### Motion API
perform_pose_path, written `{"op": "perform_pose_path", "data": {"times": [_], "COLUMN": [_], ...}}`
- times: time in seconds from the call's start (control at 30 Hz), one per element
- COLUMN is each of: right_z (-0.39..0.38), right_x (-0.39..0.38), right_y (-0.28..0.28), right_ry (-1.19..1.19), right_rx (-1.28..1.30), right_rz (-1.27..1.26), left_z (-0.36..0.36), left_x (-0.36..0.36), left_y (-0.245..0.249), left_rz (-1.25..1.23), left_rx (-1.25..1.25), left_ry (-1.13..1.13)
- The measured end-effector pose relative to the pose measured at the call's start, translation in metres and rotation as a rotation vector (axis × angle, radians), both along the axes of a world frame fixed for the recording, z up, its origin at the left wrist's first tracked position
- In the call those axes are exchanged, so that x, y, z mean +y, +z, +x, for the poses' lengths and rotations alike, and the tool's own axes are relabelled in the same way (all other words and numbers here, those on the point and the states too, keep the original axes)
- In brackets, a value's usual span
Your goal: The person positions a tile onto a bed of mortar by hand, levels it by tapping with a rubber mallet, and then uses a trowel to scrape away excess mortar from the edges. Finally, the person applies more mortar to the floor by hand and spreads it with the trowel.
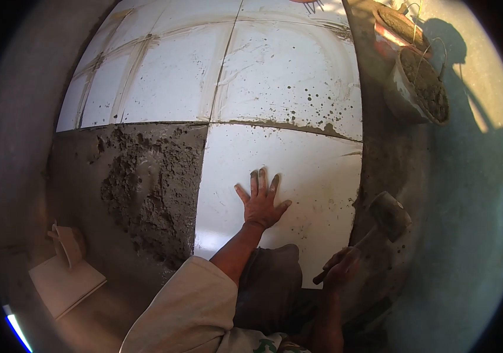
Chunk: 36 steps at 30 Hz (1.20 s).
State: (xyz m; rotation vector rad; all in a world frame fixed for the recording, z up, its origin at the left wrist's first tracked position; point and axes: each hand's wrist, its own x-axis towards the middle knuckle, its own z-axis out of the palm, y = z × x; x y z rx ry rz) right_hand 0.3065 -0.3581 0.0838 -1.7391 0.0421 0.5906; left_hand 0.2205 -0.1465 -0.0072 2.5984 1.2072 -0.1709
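your right hand (341, 267) is clenched around the handle of a rubber mallet (388, 215), whose head hangs just past the right edge of the big white tile (298, 176). your left hand (261, 203) grips nothing: it lies flat, fingers spread, pressed on the middle of that tile. the tile sits in the floor row nearest you, its left edge against a patch of wet grey mortar (145, 194) heaped on the bare bed. beyond it, laid tiles (263, 70) carry mortar splashes. two mortar-filled pans (422, 88) stand at the upper right, well apart from the mallet. a trowel (66, 244) rests on a spare tile piece (66, 282) at lower left.
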Motion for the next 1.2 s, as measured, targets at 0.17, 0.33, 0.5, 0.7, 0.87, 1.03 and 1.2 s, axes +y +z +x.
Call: {"op": "perform_pose_path", "data": {"times": [0.17,0.33,0.5,0.7,0.87,1.03,1.2], "right_z": [-0.028,0.002,0.012,-0.021,-0.007,-0.002,-0.011], "right_x": [-0.004,0.008,0.009,0.014,-0.001,0.007,0.010], "right_y": [-0.081,-0.028,0.028,-0.057,-0.017,-0.005,-0.062], "right_ry": [0.294,0.254,0.019,0.301,0.245,-0.189,0.251], "right_rx": [-0.256,-0.174,-0.180,-0.146,-0.088,0.024,0.033], "right_rz": [-0.481,-0.341,0.066,-0.391,-0.240,0.234,-0.334], "left_z": [0.007,0.008,0.009,0.011,0.006,0.008,0.018], "left_x": [-0.004,-0.004,-0.006,-0.005,-0.008,-0.004,-0.001], "left_y": [0.004,0.005,0.009,0.012,0.007,0.004,0.002], "left_rz": [0.022,-0.002,-0.012,-0.024,-0.035,0.022,0.047], "left_rx": [0.039,0.059,0.066,0.087,0.111,0.074,0.061], "left_ry": [-0.009,0.002,0.007,0.013,0.023,0.009,0.012]}}
